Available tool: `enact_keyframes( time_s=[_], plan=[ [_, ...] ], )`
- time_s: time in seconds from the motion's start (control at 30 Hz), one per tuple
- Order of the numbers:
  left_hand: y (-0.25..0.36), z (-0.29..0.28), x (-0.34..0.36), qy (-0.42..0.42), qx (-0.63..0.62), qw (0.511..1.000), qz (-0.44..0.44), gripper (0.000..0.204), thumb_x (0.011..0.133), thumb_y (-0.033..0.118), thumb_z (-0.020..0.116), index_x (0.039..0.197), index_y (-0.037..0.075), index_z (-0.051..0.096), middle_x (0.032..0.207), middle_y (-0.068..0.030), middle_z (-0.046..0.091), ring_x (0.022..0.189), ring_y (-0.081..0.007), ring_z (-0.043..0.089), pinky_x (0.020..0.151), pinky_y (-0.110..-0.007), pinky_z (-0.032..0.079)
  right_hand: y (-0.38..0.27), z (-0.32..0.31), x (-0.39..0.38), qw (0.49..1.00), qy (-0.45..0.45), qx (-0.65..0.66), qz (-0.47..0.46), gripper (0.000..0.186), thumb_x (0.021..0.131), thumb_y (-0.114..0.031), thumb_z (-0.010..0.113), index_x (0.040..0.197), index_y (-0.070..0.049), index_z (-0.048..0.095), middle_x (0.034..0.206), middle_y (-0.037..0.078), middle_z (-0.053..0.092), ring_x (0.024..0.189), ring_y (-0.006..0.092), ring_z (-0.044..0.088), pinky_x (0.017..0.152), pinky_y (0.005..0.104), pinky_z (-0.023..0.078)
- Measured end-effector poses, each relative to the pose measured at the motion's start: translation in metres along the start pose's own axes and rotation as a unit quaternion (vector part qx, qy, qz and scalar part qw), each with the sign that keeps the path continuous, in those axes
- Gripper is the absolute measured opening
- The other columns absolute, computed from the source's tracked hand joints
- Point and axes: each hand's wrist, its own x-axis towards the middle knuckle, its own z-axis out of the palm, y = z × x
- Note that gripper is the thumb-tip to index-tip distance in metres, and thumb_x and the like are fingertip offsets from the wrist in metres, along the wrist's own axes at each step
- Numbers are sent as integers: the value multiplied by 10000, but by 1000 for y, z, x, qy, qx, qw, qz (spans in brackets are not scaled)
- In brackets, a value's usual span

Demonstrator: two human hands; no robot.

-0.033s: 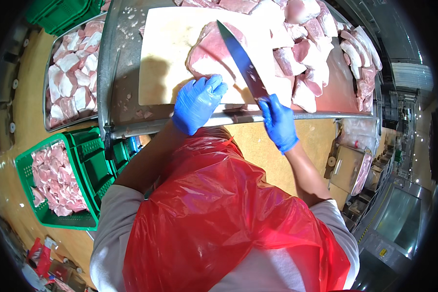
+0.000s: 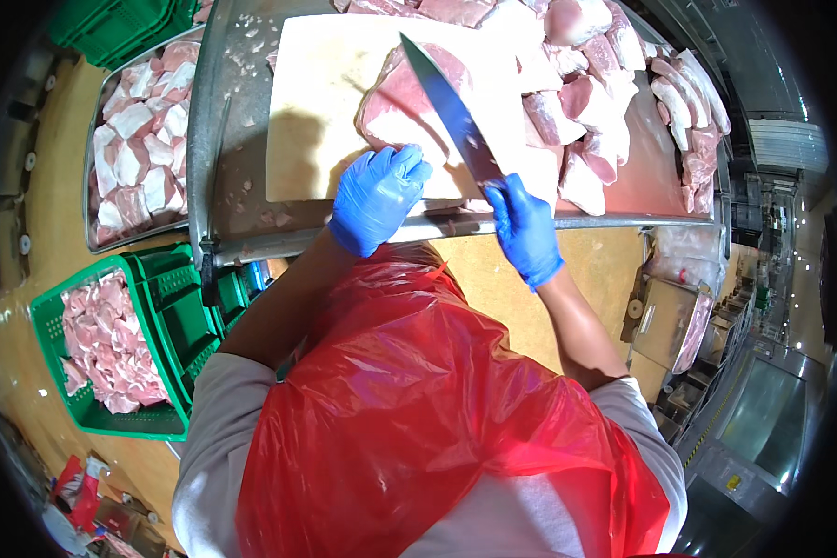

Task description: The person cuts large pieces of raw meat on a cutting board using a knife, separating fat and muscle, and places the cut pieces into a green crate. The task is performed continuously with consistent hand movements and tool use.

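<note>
Pale pink meat, a broad slab (image 2: pixel 391 107) with a rounded outline, lies flat on the white cutting board (image 2: pixel 309 74); a whitish margin follows its left edge, a narrow dark band slants across its smooth face, and glare bleaches its right side. The blue-gloved left hand (image 2: pixel 378 200) has its fingers bent and bunched together at the slab's near edge; whether they pinch it, I cannot tell. The gloved right hand (image 2: pixel 527 231) has its fingers clamped around the handle of a long knife (image 2: pixel 448 104), whose blade points away, slanting leftward over the slab.
</note>
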Motion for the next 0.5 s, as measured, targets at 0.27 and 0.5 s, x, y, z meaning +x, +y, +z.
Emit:
enact_keyframes(
  time_s=[0.27, 0.5],
  plan=[
    [-12, 9, -28, 151, -141, 978, 19, 225, 754, 36, 712, 977, 40, 678, 974, -134, 655, 849, -304, 660, 729, -397, 554, -48, 31, 62, 985, -103, -124, -65, 194, 982, -216, 532, 1136, -99, 519, 813, 188, 683, 726, 405, 675, 608, 498, 523],
    [-18, -2, -37, 165, -166, 972, -23, 161, 731, 44, 722, 886, 42, 680, 937, -104, 646, 863, -278, 650, 728, -388, 556, 9, -21, 5, 941, -250, -226, -1, 182, 957, -149, 533, 1127, -96, 497, 818, 209, 671, 731, 420, 670, 605, 509, 521]
  ],
)
